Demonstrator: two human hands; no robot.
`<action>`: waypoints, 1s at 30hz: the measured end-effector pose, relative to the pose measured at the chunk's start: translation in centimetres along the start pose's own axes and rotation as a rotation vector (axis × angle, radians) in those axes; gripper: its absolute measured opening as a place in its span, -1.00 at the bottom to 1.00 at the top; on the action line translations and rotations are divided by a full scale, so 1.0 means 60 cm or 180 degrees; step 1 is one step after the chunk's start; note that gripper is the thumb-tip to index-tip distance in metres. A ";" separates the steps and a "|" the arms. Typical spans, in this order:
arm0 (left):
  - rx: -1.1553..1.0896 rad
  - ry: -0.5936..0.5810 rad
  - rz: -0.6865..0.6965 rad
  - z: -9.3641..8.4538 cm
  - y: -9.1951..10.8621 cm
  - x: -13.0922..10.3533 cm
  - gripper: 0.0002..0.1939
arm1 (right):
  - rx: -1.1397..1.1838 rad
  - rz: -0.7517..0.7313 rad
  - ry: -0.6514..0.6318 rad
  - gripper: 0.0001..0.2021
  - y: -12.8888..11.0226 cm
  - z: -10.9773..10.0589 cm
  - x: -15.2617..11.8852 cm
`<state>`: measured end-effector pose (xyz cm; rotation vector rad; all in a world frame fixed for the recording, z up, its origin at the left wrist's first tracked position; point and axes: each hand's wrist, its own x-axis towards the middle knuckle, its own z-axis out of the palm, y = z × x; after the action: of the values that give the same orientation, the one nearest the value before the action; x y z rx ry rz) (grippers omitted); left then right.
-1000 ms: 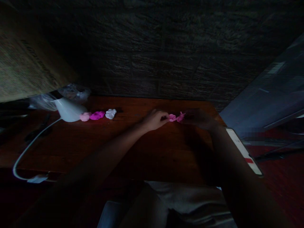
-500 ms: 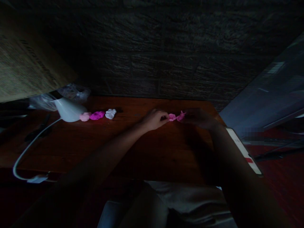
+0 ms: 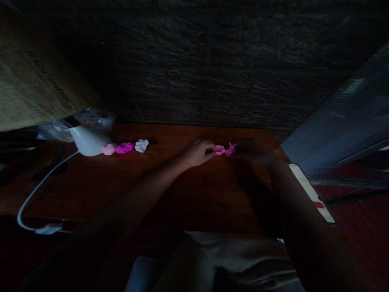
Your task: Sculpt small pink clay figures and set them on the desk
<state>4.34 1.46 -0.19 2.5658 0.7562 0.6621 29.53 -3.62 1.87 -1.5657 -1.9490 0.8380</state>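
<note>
Your L hand [image 3: 199,153] pinches a crumpled pink paper-/clay-like lump [image 3: 220,150]; R hand [image 3: 253,152]: too dark to tell grip. Prob. light, soft; pinch edges.

1. Head view: seen from above the near edge of the worktop [image 3: 197,194], facing forward and steeply down.
2. Upper field: the worktop's far edge runs just above mid-height, with the dark wall [image 3: 182,61] filling the space beyond.
3. Lower field: the near edge crosses below centre; the clothed lap [image 3: 249,255] appears beneath it.
4. Range: middling; the left hand [image 3: 200,153] and right hand [image 3: 253,151] appear small, nearer the far edge.
5. Lateral extent: the far-right corner falls within view.
</note>
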 end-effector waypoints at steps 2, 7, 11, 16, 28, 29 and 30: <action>0.0019 0.0007 0.0003 0.000 0.001 0.000 -0.87 | -0.0013 0.0048 -0.0024 -0.64 -0.003 0.000 -0.001; 0.0022 -0.0005 0.0027 -0.001 0.001 0.001 -0.88 | 0.0088 0.0095 -0.0044 -0.64 -0.006 0.000 -0.004; -0.0031 0.0014 0.0014 0.000 0.001 0.000 -0.88 | 0.0313 0.0123 -0.0057 -0.65 -0.007 -0.001 -0.004; -0.0099 0.0089 -0.0038 0.000 -0.002 -0.001 -0.86 | 0.0472 0.0217 -0.0027 -0.63 -0.009 -0.003 -0.007; -0.0139 0.0052 -0.0090 0.000 0.000 -0.001 -0.85 | 0.0424 0.0212 0.0246 -0.66 -0.014 -0.006 -0.010; -0.0114 0.0050 -0.0069 0.000 0.000 0.000 -0.87 | 0.0356 0.0168 0.0385 -0.67 -0.016 -0.006 -0.011; -0.0094 0.0049 -0.0048 0.000 0.000 0.000 -0.88 | 0.0285 0.0126 0.0535 -0.67 -0.020 -0.007 -0.012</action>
<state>4.33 1.47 -0.22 2.5288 0.7643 0.6840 29.20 -4.45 3.03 -1.5736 -1.7442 0.7723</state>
